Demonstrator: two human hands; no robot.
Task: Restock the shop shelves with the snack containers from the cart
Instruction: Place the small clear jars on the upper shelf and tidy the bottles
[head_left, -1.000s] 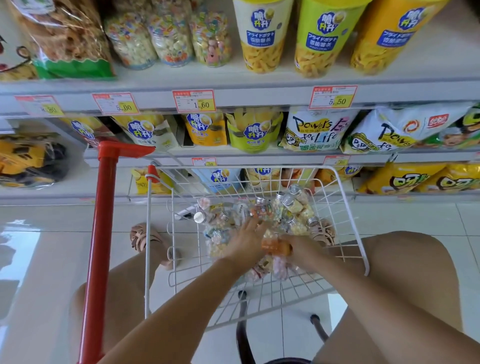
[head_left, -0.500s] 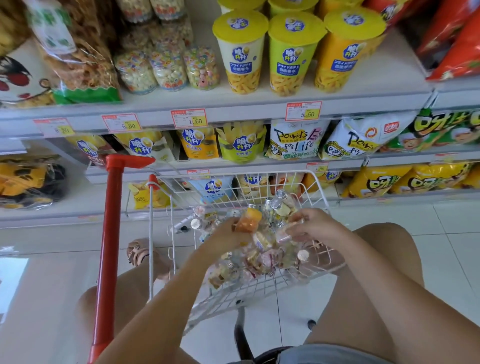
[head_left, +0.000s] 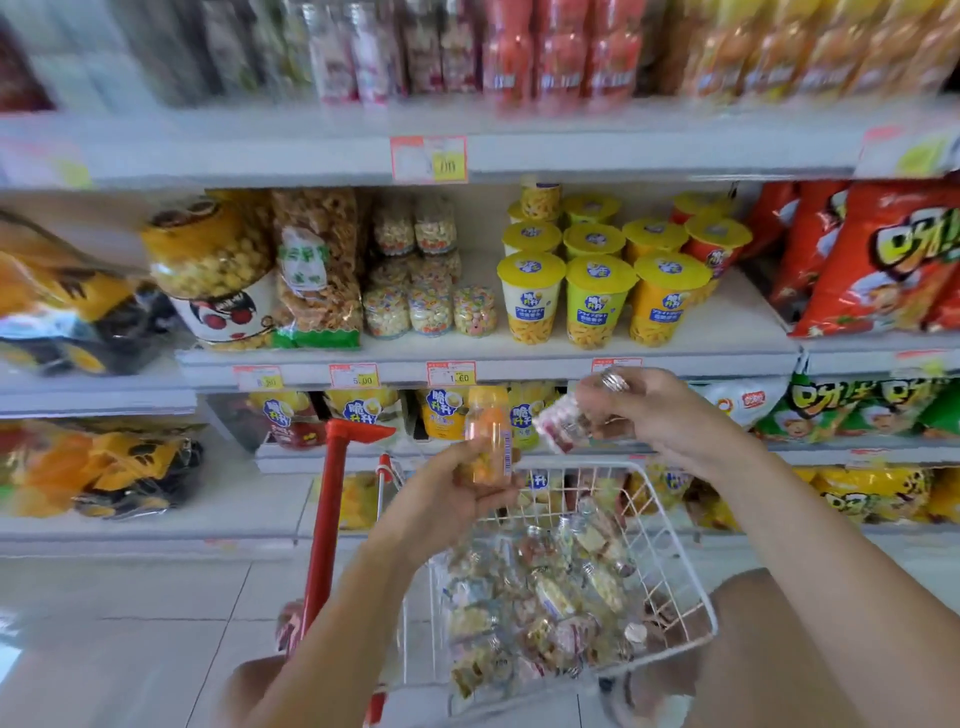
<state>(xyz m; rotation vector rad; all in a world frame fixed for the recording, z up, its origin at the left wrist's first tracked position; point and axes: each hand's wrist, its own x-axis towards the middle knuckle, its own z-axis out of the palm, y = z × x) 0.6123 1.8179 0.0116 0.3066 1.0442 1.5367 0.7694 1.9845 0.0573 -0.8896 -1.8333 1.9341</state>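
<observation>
The left hand (head_left: 447, 499) has its fingers closed around an orange-capped container (head_left: 488, 434), upright with its cap up, above the cart (head_left: 670, 561). The right hand (head_left: 660, 415) grips a pink-filled container (head_left: 558, 428) beside it, tilted with its silver cap up-right, below the shelf (head_left: 519, 358).

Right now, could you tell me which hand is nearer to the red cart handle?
Left. The left hand holds its container just right of the red cart handle; the right hand is farther right, above the basket.
</observation>
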